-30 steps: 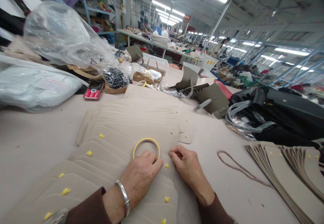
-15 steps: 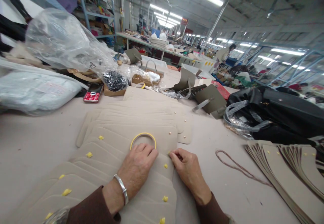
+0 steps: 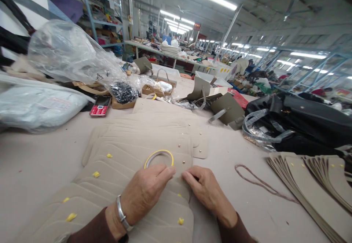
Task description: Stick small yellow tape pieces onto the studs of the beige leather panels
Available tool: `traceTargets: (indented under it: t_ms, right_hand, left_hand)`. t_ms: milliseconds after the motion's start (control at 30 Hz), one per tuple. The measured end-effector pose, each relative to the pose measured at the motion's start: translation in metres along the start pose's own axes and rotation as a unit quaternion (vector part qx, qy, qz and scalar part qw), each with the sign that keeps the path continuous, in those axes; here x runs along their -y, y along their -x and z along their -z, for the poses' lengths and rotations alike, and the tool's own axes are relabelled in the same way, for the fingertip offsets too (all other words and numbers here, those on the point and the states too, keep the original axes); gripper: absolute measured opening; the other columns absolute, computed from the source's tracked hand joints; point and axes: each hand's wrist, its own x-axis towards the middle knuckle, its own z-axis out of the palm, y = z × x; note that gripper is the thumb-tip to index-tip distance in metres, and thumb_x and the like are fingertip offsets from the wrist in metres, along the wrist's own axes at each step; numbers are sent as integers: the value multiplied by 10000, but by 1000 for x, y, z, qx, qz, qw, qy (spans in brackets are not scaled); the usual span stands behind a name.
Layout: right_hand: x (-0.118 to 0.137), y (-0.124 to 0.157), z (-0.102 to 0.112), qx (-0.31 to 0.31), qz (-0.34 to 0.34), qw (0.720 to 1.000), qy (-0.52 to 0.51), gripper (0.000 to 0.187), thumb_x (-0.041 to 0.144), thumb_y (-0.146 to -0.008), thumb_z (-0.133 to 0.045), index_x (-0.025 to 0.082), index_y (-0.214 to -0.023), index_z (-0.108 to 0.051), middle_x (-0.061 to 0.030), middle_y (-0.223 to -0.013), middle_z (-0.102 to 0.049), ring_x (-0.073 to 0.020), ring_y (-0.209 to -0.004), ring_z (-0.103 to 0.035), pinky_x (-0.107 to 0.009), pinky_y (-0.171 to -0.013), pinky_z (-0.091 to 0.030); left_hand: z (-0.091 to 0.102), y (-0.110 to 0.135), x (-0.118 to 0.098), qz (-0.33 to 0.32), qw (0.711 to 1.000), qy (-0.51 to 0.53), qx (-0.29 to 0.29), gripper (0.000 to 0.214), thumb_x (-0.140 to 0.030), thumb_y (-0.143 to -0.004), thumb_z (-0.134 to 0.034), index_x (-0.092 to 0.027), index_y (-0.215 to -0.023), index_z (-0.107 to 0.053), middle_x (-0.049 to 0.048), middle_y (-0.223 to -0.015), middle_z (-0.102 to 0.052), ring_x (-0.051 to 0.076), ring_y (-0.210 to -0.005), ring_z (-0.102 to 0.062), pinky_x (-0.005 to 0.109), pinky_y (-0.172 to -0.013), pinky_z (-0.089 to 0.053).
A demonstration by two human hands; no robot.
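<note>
A fanned row of beige leather panels [image 3: 143,140] with small yellow tabs lies on the table in front of me. On one panel rests a yellow tape roll [image 3: 159,156]. My left hand [image 3: 144,191], a silver bangle at its wrist, holds the near rim of that roll with curled fingers. My right hand [image 3: 205,188] sits just right of it, fingers pinched on the edge of the top panel, close to a brass stud [image 3: 184,160].
A red phone [image 3: 100,106] and clear plastic bags [image 3: 63,52] lie at the back left. Olive bag parts [image 3: 225,107] and a black bag [image 3: 308,122] sit to the right. A second beige stack [image 3: 310,184] and a cord loop [image 3: 255,180] lie at the near right.
My left hand has tilted and curled onto the tape roll's rim. My right hand has slid slightly left and nearer. The camera has tipped down a little.
</note>
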Motion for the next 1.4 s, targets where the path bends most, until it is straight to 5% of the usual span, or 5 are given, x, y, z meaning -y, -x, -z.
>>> traceTargets:
  t_ms: [233,633,833,1033,1400]
  right_hand:
    - [18,1,-8,-97,125,977,-141,174,158,-852,-566,183,-981,-681,-58,-867,-704,-170,-755,-632,-270,-720,-494]
    - [20,1,-27,-176,203,963,16,168,88,-806,-492,182,-754,-621,-21,-624,-612,-140,-574,-567,-237,-572,-437]
    - [35,1,-29,-138,18,978,-152,133,175,-787,-541,180,-682,-624,6,-575,-609,-115,-497,-550,-208,-493,-437]
    - [15,-11,-24,-140,-155,926,-315,176,325,-747,-648,159,-688,-627,34,-503,-574,-114,-426,-543,-211,-429,-453]
    - [-13,-20,-19,-102,-162,946,-262,285,419,-766,-672,135,-756,-691,1,-556,-615,-123,-481,-564,-228,-486,-488]
  left_hand:
    - [-3,3,1,-13,1000,-3,-12,426,-171,-985,-407,-139,-1398,-313,71,-971,-696,147,-803,-665,237,-707,-538]
    - [-9,1,-5,30,999,17,25,169,-177,-992,-358,-194,-964,-524,1,-752,-624,148,-664,-617,244,-586,-468]
    - [-6,0,-6,49,999,6,10,256,-149,-969,-346,-190,-806,-539,5,-665,-534,147,-583,-516,252,-529,-400]
    - [-5,-1,-17,29,999,13,-18,250,-133,-971,-346,-188,-834,-548,4,-676,-541,134,-618,-523,231,-574,-425]
    - [-16,-7,-12,99,966,-122,206,92,-116,-892,-526,-200,-891,-563,39,-854,-599,219,-789,-550,320,-649,-486]
